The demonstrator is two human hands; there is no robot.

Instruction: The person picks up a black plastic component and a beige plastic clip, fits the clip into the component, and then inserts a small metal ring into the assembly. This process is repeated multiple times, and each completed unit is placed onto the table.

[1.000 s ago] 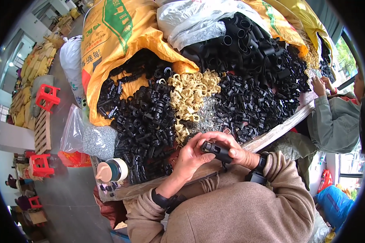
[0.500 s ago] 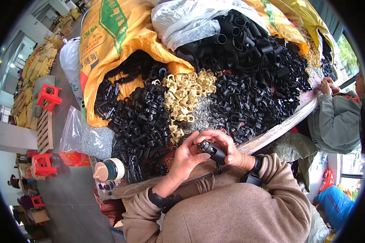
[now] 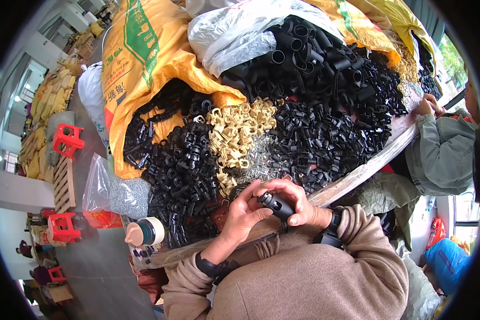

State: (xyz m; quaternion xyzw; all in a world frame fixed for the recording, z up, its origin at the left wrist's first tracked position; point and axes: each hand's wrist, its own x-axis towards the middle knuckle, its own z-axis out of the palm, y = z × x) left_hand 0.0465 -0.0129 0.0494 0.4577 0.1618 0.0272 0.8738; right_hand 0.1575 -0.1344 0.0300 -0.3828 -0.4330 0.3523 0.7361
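One black cylindrical part [image 3: 279, 206] is resting nearer to us than the pile of cream clips [image 3: 239, 132]; our right grip [image 3: 303, 204] is holding it, with fingers and thumb wrapping around. Our left grip [image 3: 242, 217] is cupping its end, thumb and fingers curving, and we are unable to tell whether it is clamping. Across the desk [image 3: 376, 164], black fittings [image 3: 184, 162] are lying left of the clips, small black parts [image 3: 325, 141] right, and black tubes [image 3: 309, 56] beyond to the right. A co-worker's sleeve [image 3: 437, 152] is showing far right of them.
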